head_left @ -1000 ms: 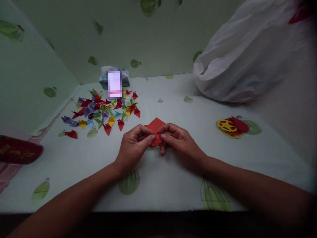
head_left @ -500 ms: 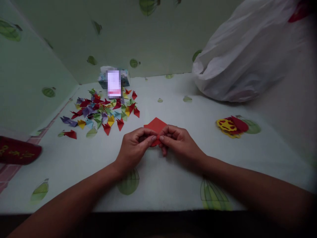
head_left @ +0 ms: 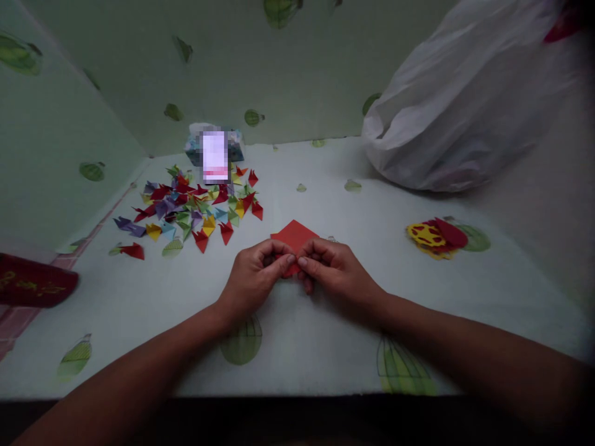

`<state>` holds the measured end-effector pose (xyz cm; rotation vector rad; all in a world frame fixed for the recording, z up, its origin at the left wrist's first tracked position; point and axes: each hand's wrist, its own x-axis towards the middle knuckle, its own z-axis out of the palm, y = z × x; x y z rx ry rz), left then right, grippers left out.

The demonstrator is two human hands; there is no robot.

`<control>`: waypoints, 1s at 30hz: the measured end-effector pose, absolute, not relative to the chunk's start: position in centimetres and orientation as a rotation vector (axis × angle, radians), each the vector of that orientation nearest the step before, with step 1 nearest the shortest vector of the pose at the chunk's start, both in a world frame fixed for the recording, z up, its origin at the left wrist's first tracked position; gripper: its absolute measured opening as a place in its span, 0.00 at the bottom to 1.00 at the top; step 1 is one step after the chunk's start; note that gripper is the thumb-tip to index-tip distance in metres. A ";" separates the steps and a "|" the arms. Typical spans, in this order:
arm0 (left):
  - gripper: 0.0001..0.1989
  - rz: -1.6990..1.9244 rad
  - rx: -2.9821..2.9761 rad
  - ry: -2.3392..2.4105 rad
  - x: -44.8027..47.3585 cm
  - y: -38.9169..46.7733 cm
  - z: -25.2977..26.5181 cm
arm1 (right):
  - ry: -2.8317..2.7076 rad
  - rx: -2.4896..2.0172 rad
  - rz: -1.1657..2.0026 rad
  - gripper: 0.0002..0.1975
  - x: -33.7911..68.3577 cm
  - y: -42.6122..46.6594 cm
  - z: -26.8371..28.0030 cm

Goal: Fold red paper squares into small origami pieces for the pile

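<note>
Between my two hands is a square of red origami paper (head_left: 294,233), one corner pointing away from me. My left hand (head_left: 260,267) pinches its near left part between thumb and forefinger. My right hand (head_left: 332,265) pinches it just beside, so both thumb tips almost meet at the near side. The fingers hide much of the lower part, and I cannot make out the folds there. To the left lies a heap of small folded paper cranes (head_left: 186,207) in red, yellow, green, blue and purple.
Behind the heap, a phone with a lit screen (head_left: 215,155) leans against a tissue box (head_left: 237,145). A big white plastic bag (head_left: 437,136) fills the back right. Yellow and red paper cutouts (head_left: 432,238) lie at right. A dark red object (head_left: 39,280) sits at the left edge.
Both hands stay on the red paper with their thumbs close together. My right fingers have shifted very slightly, showing a little more of the paper's right side.
</note>
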<state>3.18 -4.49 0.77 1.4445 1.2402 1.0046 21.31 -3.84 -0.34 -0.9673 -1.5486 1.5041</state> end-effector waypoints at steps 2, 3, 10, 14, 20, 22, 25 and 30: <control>0.07 0.987 1.434 1.241 3.1 -4.5 0.8 | -1.599 -0.982 1.462 0.07 21.3 -3.7 -0.4; 0.07 0.983 1.426 1.237 3.1 -4.5 0.9 | -1.623 -0.990 1.433 0.07 21.3 -3.7 -0.4; 0.06 0.995 1.367 1.197 3.2 -4.4 0.8 | -1.748 -1.056 1.209 0.07 21.5 -3.8 0.2; 0.06 0.988 1.369 1.170 3.1 -4.4 0.6 | -1.745 -1.059 1.224 0.09 21.6 -3.8 0.2; 0.06 0.996 1.429 1.153 3.0 -4.5 0.1 | -1.756 -1.033 1.244 0.09 21.6 -3.7 0.0; 0.06 1.007 1.420 1.156 3.1 -4.5 0.0 | -1.769 -1.032 1.239 0.10 21.6 -3.7 0.0; 0.06 1.018 1.419 1.167 3.1 -4.4 0.1 | -1.775 -1.018 1.238 0.10 21.6 -3.8 0.0; 0.04 1.018 1.506 1.197 3.0 -4.4 0.5 | -1.760 -1.010 1.282 0.12 21.6 -3.8 0.0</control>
